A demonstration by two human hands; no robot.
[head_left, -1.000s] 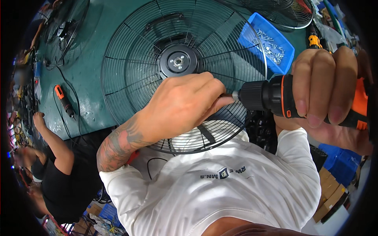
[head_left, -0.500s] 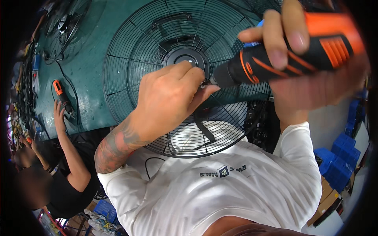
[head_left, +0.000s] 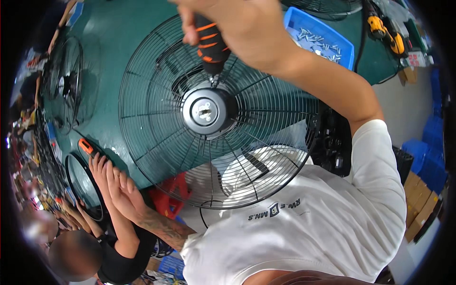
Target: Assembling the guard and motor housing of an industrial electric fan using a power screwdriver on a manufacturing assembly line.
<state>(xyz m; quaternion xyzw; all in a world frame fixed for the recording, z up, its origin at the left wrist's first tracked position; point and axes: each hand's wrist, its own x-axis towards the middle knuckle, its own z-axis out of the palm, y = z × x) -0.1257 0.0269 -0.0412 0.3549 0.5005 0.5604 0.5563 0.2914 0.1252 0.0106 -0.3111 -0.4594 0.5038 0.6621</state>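
Observation:
My right hand (head_left: 247, 31) is wrapped round a black and orange power screwdriver (head_left: 212, 50), held nearly upright. Its bit points down at the far edge of a round black hub (head_left: 204, 111); whether it touches a screw there I cannot make out. The hub sits in the middle of a black wire fan grille (head_left: 256, 202), which lies between the green table (head_left: 107, 99) and my white shirt. Off the grille's near left side, my left hand (head_left: 122, 187) has its fingers stretched out and holds nothing. It overlaps a co-worker's forearm in the picture.
A blue tray (head_left: 350, 57) of silver screws stands at the far right, with yellow and black power tools (head_left: 376, 26) beyond. A co-worker's hand (head_left: 97, 166) is near an orange screwdriver (head_left: 85, 146) at left. Another fan (head_left: 64, 85) stands farther left. Blue crates (head_left: 430, 152) are right.
My left hand has left the grille's middle and swung left, off the grille. The right hand has carried the screwdriver leftward, from lying sideways to nearly upright over the hub's far edge.

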